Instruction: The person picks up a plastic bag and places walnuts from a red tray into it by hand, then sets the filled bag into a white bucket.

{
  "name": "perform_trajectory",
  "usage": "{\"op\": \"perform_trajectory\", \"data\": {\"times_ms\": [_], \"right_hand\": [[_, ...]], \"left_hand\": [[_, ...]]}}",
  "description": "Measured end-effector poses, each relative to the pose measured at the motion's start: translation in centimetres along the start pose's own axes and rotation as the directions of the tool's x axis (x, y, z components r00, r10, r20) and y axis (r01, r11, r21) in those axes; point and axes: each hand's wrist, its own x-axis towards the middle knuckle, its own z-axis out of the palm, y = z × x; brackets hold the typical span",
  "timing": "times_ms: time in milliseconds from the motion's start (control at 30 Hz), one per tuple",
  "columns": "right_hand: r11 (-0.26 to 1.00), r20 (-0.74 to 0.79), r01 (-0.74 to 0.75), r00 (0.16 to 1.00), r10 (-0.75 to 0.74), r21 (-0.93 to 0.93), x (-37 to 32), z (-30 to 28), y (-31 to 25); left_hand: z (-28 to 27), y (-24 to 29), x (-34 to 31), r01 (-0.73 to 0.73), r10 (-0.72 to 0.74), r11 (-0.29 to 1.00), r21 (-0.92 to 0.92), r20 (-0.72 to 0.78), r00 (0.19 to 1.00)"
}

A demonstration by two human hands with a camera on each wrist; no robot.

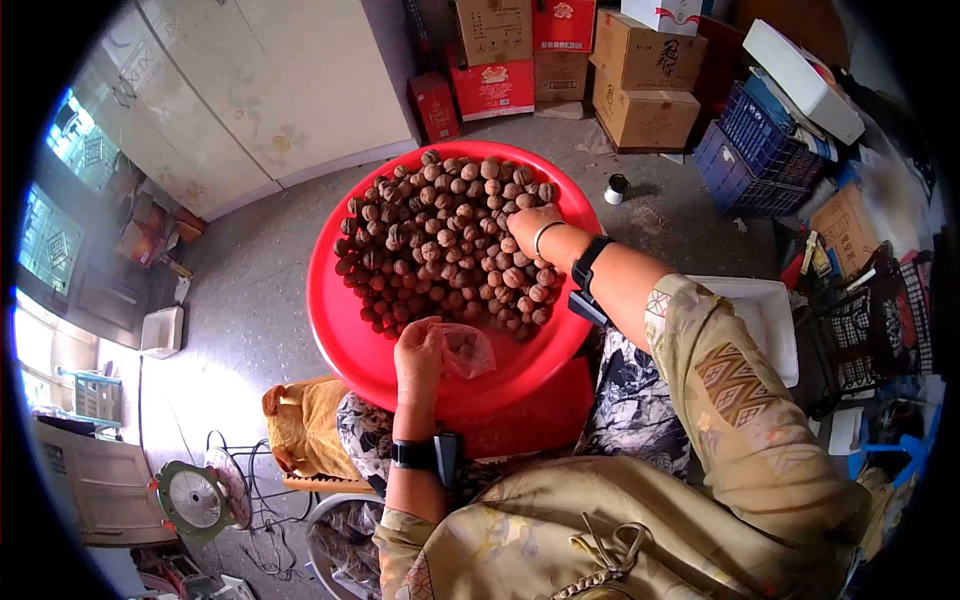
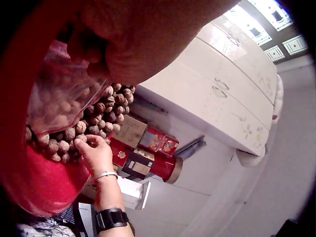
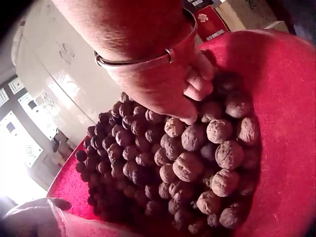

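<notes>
A heap of brown walnuts (image 1: 440, 230) fills much of a wide red basin (image 1: 328, 320). At the near side of the basin, my left hand (image 1: 417, 360) pinches the edge of a thin clear plastic bag (image 1: 468, 352). Several walnuts show through the bag's film (image 2: 54, 98) in the left wrist view. My right hand (image 1: 535, 230) reaches into the right side of the heap, its fingers curled at a walnut there. In the right wrist view the curled right hand (image 3: 158, 84) partly hides what lies under it.
Stacked cartons (image 1: 645, 100) and blue crates (image 1: 755, 150) stand beyond the basin. A white cup (image 1: 616, 188) is on the floor. To the right lies a white tray (image 1: 760, 310); at the left are a fan (image 1: 195, 498) and loose cables. A white cabinet (image 1: 270, 90) stands at the back.
</notes>
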Motion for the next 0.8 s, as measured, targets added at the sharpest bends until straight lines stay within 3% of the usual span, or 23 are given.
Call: {"op": "perform_trajectory", "data": {"times_ms": [67,167,233,300,333,367,433,567,800], "right_hand": [[1.000,0.006,0.011,1.000,-0.011,-0.021,-0.7,-0.7,-0.3],[1.000,0.115,-0.028,0.993,0.029,-0.009,0.3,-0.4,-0.5],[0.998,0.107,-0.042,0.994,0.038,0.036,-0.2,-0.8,-0.6],[0.985,0.038,0.080,0.996,-0.086,0.150,-0.6,-1.0,-1.0],[0.967,0.074,0.175,0.979,-0.191,0.183,-0.5,-1.1,-1.2],[0.967,0.075,0.177,0.978,-0.193,0.184,-0.8,-1.2,-1.5],[0.874,0.075,0.312,0.929,-0.363,0.373,-1.4,-1.1,-2.2],[0.782,0.164,0.322,0.868,-0.469,0.534,-2.5,-1.0,-4.2],[0.706,0.084,0.504,0.782,-0.617,0.497,-4.9,-1.1,-7.3]], "left_hand": [[-0.1,0.1,0.0,-0.069,0.069,0.997,0.036,-0.009,0.998],[-0.1,1.5,-0.6,0.022,-0.022,1.000,-0.006,0.016,1.000],[0.0,1.8,-0.7,0.072,-0.072,0.997,-0.006,0.017,0.997],[-0.1,1.5,-0.6,0.066,-0.066,0.998,-0.006,0.014,0.998],[-0.1,1.4,-0.6,0.058,-0.058,0.998,-0.005,0.015,0.998],[-0.1,1.4,-0.6,0.059,-0.059,0.998,-0.004,0.013,0.998],[-0.1,1.6,-0.6,0.072,-0.071,0.997,-0.025,0.028,0.997],[0.0,1.6,-0.6,0.082,-0.082,0.997,-0.009,0.013,0.997],[0.2,1.7,-0.5,0.098,-0.097,0.994,-0.037,0.021,0.995]]}}
